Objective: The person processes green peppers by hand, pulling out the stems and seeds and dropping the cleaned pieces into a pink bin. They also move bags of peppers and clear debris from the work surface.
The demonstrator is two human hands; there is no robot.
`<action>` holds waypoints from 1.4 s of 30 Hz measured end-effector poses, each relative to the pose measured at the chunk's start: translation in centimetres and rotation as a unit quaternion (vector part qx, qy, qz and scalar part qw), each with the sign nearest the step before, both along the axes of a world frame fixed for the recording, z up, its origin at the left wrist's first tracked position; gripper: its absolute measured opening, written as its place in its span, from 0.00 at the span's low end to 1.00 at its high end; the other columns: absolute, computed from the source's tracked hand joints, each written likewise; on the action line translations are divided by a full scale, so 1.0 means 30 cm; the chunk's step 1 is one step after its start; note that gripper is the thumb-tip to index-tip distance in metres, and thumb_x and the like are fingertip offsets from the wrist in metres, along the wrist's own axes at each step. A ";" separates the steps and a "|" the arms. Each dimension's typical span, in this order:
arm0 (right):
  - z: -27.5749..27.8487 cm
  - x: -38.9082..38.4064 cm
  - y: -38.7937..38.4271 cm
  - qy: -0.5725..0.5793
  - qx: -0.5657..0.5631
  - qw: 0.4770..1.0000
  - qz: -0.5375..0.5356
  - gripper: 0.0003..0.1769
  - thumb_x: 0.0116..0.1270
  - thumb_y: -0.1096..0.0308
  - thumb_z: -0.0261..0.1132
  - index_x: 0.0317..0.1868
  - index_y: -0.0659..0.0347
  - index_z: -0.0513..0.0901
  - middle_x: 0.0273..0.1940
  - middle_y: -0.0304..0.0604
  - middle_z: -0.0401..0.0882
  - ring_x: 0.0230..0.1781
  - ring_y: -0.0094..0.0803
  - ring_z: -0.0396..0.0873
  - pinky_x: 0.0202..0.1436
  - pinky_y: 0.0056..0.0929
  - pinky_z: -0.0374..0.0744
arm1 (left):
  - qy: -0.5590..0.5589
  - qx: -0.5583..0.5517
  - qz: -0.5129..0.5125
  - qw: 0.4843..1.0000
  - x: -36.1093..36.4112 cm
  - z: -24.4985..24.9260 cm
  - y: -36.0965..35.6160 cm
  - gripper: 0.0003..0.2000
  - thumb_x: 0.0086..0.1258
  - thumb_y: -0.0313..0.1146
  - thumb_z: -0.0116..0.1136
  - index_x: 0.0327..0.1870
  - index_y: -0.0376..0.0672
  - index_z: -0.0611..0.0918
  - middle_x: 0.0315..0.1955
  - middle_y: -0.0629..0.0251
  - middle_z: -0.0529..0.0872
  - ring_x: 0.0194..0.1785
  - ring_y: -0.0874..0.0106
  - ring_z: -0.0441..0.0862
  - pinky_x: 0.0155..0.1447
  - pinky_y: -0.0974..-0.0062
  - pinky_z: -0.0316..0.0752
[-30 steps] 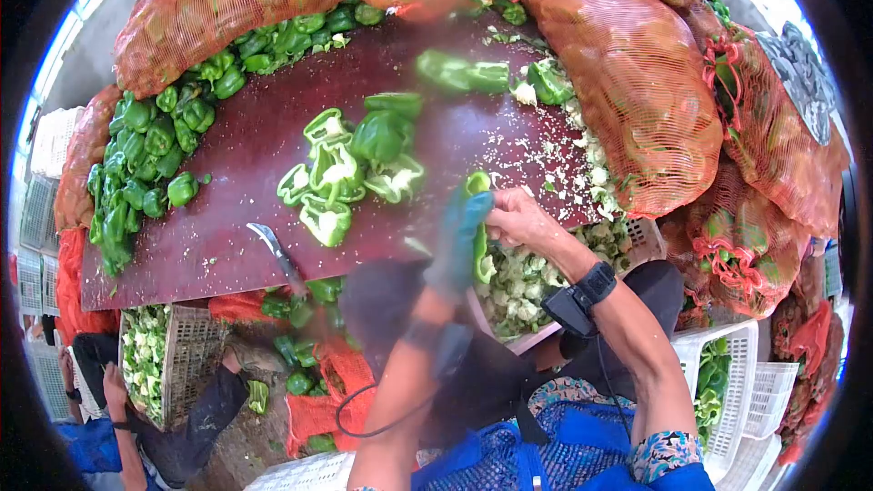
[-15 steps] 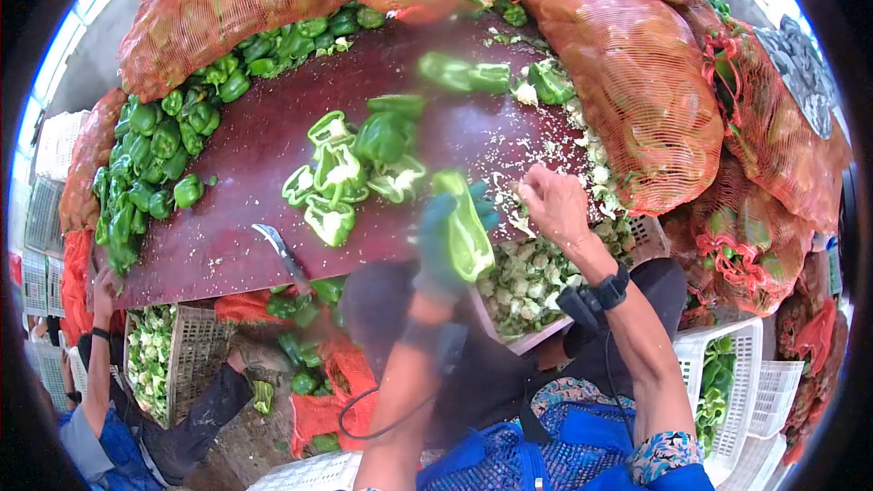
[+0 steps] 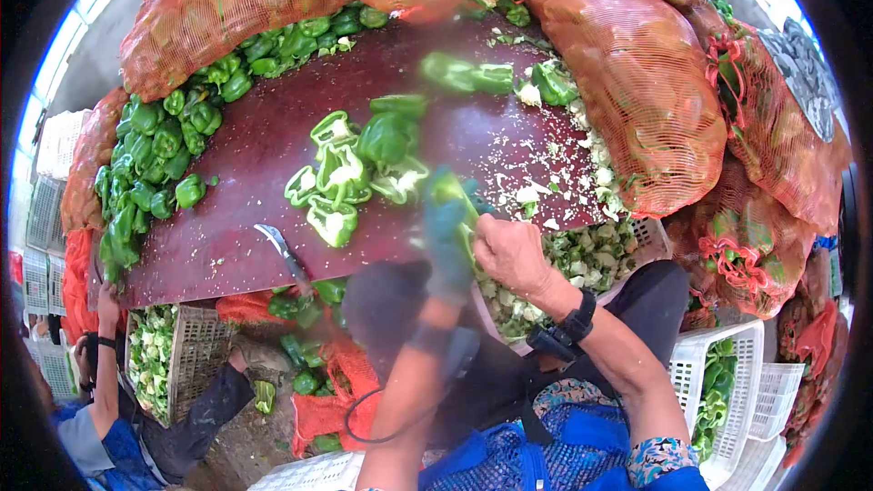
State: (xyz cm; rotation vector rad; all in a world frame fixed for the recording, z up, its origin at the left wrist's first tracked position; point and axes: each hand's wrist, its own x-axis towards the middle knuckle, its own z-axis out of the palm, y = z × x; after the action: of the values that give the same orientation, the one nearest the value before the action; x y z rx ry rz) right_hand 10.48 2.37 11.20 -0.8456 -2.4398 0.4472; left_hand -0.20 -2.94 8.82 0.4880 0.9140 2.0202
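My left hand (image 3: 446, 241), in a blue-green glove, is closed around a cut green bell pepper half (image 3: 452, 191) above the near edge of the table. Against the pepper's right edge sits my right hand (image 3: 514, 255), bare, with its fingers curled in; whatever is between its fingertips is hidden. Left of my hands lies a group of cut bell pepper pieces (image 3: 341, 173) with pale insides showing. A knife (image 3: 282, 252) with a curved blade rests by the table's near edge. More pepper halves (image 3: 466, 75) lie farther back, partly blurred.
The dark red table (image 3: 245, 173) carries scattered seeds and whole green peppers (image 3: 150, 155) along its left side. Filled mesh sacks (image 3: 627, 82) border it. A crate of pepper cores (image 3: 518, 300) stands by my lap. At lower left, another person's hand (image 3: 107, 295) touches the table edge.
My right hand has moved left and down onto the pepper half. My left hand has turned the pepper, so its cut inside shows less. Fresh pale bits lie on the table at right.
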 end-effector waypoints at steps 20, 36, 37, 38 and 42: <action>0.051 0.038 0.006 -0.011 -0.077 0.996 0.034 0.04 0.61 0.71 0.61 0.33 0.60 0.82 0.19 0.48 0.77 0.19 0.46 0.78 0.25 0.39 0.75 | -0.144 0.068 -0.030 0.987 -0.024 0.040 0.003 0.29 0.69 0.41 0.47 0.72 0.44 0.67 0.60 0.52 0.78 0.57 0.62 0.79 0.64 0.59 0.74; -0.031 0.332 0.056 0.254 -0.429 0.866 -0.043 0.16 0.68 0.65 0.63 0.51 0.65 0.81 0.38 0.41 0.82 0.39 0.28 0.79 0.45 0.30 0.77 | 0.147 0.052 -0.171 0.973 0.145 -0.023 0.082 0.27 0.78 0.49 0.45 0.69 0.38 0.69 0.63 0.51 0.76 0.66 0.58 0.74 0.72 0.58 0.66; 0.045 0.390 0.029 0.307 -0.432 0.841 -0.106 0.14 0.67 0.66 0.63 0.48 0.66 0.82 0.36 0.41 0.82 0.37 0.27 0.78 0.43 0.29 0.77 | 0.036 0.063 -0.227 0.971 0.156 0.006 0.092 0.28 0.78 0.50 0.45 0.69 0.39 0.68 0.63 0.51 0.76 0.65 0.58 0.74 0.72 0.58 0.66; 0.097 0.439 0.008 0.359 -0.437 0.809 -0.161 0.12 0.66 0.67 0.62 0.46 0.66 0.82 0.34 0.41 0.82 0.35 0.26 0.78 0.41 0.28 0.77 | -0.072 0.064 -0.274 0.957 0.159 0.041 0.092 0.29 0.77 0.52 0.45 0.70 0.40 0.68 0.63 0.51 0.76 0.65 0.57 0.74 0.71 0.58 0.66; 0.069 0.891 0.002 0.535 -0.315 0.730 -0.286 0.08 0.67 0.66 0.58 0.40 0.59 0.81 0.32 0.39 0.81 0.28 0.30 0.81 0.32 0.29 0.79 | -0.127 0.077 -0.200 0.968 0.150 -0.006 0.102 0.27 0.78 0.54 0.43 0.68 0.44 0.70 0.60 0.52 0.78 0.61 0.60 0.77 0.67 0.60 0.70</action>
State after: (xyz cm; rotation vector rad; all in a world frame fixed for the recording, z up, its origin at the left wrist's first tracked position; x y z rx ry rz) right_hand 37.20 2.43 13.26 -1.0990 -0.8693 1.1444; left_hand 4.31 0.12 8.65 0.4441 0.4601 1.7373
